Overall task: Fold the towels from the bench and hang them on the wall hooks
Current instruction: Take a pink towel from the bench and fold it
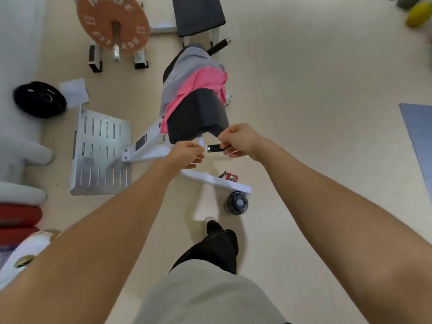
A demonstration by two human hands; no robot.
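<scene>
A grey towel (187, 69) and a pink towel (198, 86) lie crumpled across the far half of the black padded bench (198, 118); the pink one hangs over the bench's left side. Both my arms reach out toward the bench's near end. My left hand (187, 154) has its fingers curled, hovers over the white frame and holds no towel. My right hand (242, 140), also curled, sits over the black foam handle (216, 148); whether it touches the handle is unclear. No wall hooks are in view.
A perforated metal plate (100, 153) lies left of the bench. A black weight plate (38, 99), an orange plate on a rack (113, 24), and a second bench (197, 15) stand farther off. A dark bottle (236, 203) stands by my foot. A blue mat (418, 136) lies at right.
</scene>
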